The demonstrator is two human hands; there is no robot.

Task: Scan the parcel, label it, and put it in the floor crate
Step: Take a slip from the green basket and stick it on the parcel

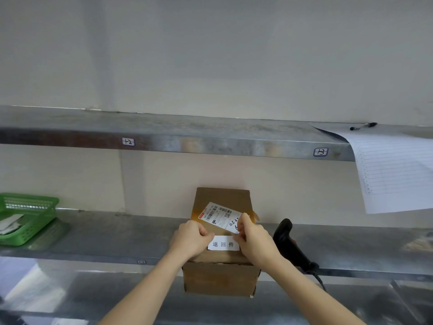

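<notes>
- Parcel [221,275]: a brown cardboard box standing on the front edge of a metal shelf [112,240], its near face hanging a little past that edge, straight ahead of the person.
- Left hand [191,240]: resting on the parcel's top, left side, fingers curled together, with thumb and fingertips pinching the left end of a small white label [223,244].
- Right hand [255,240]: on the parcel's top, right side, fingers bent and pressed close, fingertips gripping the label's right end.
- The label lies flat across the near part of the parcel's top, between the two hands, and carries three printed black characters.
- Just behind the label, farther back on the parcel's top, a white shipping sticker [219,215] sits tilted, with barcodes, a red mark and handwritten digits; the right hand covers its near corner.
- To the right of the parcel, just beside the right wrist, a black handheld scanner [289,245] lies on the same shelf, its cable trailing off the front edge.
- Well to the left of the parcel, a green plastic basket [35,207] sits on the shelf with white papers inside.
- Above the parcel runs a second metal shelf [210,139] with two small handwritten tags on its front lip.
- Up and to the right of the parcel, a lined paper sheet [396,174] hangs over that upper shelf's edge, with a black pen [363,126] lying on top.
</notes>
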